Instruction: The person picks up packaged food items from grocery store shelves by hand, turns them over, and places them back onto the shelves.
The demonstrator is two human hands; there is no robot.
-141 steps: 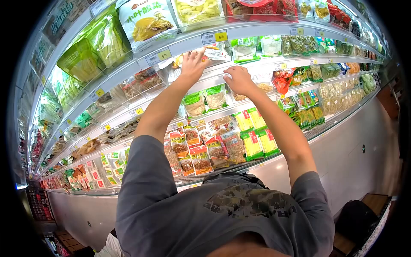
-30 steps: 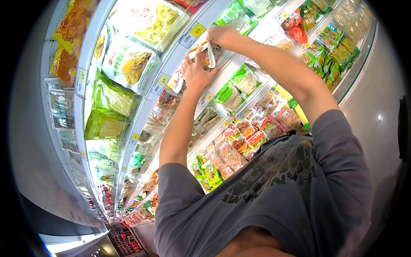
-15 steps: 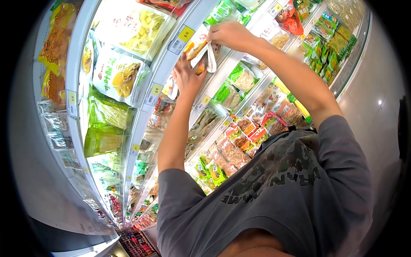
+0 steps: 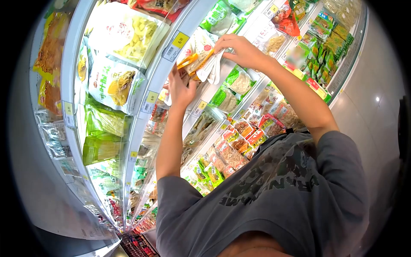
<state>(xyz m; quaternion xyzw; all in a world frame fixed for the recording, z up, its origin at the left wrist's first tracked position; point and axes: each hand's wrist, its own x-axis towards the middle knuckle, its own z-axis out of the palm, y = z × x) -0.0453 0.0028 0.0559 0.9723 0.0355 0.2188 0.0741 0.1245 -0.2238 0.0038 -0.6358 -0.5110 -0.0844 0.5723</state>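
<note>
My right hand (image 4: 242,52) pinches the edge of a glossy white-and-orange food packet (image 4: 207,64) on a middle shelf. The packet is tilted and its near side is creased; its contents cannot be made out. To its left, my left hand (image 4: 182,88) reaches in among the white packs of the same shelf row. Thumb and fingers stand apart there, with the fingertips partly hidden near the shelf edge. Just above that hand is a yellow price tag (image 4: 180,40) on the shelf rail.
On the left shelf lie a large white bag with yellow pieces (image 4: 139,34), a white bag with a food picture (image 4: 115,83) and green packs (image 4: 102,147). Lower shelves hold bags with green corners (image 4: 237,81) and red-labelled meat packs (image 4: 244,127). Grey floor (image 4: 381,128) lies right.
My right hand has moved slightly right and down, drawing the packet's edge outward, so more of its white and orange wrapping shows. My left hand has shifted a little left and down.
</note>
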